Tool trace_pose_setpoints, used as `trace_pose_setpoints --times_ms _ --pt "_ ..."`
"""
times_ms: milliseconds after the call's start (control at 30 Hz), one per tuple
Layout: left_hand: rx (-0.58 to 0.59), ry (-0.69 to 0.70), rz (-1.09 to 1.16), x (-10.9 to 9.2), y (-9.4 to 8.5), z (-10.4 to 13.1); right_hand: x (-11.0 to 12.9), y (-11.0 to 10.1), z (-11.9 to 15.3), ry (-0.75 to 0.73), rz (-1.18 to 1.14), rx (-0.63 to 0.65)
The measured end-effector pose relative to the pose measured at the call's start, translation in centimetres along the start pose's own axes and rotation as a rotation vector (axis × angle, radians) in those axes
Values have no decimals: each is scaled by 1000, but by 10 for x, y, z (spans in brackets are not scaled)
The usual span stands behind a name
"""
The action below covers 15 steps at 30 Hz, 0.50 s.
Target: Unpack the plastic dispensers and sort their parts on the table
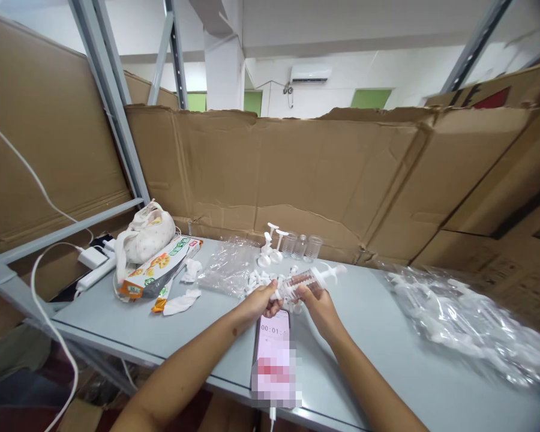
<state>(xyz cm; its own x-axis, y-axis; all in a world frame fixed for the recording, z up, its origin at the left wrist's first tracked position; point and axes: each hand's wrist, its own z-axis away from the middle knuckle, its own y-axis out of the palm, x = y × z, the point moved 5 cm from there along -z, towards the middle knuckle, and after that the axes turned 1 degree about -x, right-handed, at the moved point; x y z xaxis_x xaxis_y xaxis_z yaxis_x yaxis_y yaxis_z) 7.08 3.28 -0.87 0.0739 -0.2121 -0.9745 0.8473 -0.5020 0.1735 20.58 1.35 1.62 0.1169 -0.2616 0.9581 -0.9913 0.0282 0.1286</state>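
Note:
Above the phone, both hands hold a clear plastic syringe-like press, tilted with its white winged handle up to the right. My left hand has its fingers closed around the narrow lower-left end. My right hand grips the clear barrel near the handle end. Small white plastic parts lie in a heap just behind my left hand, partly hidden by it. Farther back stand white plungers with T-shaped tops, and clear cylinders beside them.
A phone showing a timer lies at the front edge, its cable hanging down. Clear plastic bags and a printed box are to the left, near a white cloth bag. Bagged clear and white parts cover the right side. Cardboard walls the back.

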Motion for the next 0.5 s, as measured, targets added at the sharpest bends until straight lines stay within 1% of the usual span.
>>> trace_pose_setpoints --times_ms 100,200,267,333,433,500 --pt "-4 93 37 -8 2 2 5 -2 -1 -35 -34 -32" --pt "-63 234 30 -18 2 6 4 -4 -2 -29 -55 -50" --pt "-86 276 -3 -20 2 7 3 -5 -2 -8 -81 -50" --pt "-51 255 -33 -17 3 6 2 -5 -3 4 -111 -52" --pt "59 165 -63 -10 7 2 3 -5 -3 8 -126 -70" --pt "82 130 -59 -7 9 1 5 -5 -3 12 -116 -77"
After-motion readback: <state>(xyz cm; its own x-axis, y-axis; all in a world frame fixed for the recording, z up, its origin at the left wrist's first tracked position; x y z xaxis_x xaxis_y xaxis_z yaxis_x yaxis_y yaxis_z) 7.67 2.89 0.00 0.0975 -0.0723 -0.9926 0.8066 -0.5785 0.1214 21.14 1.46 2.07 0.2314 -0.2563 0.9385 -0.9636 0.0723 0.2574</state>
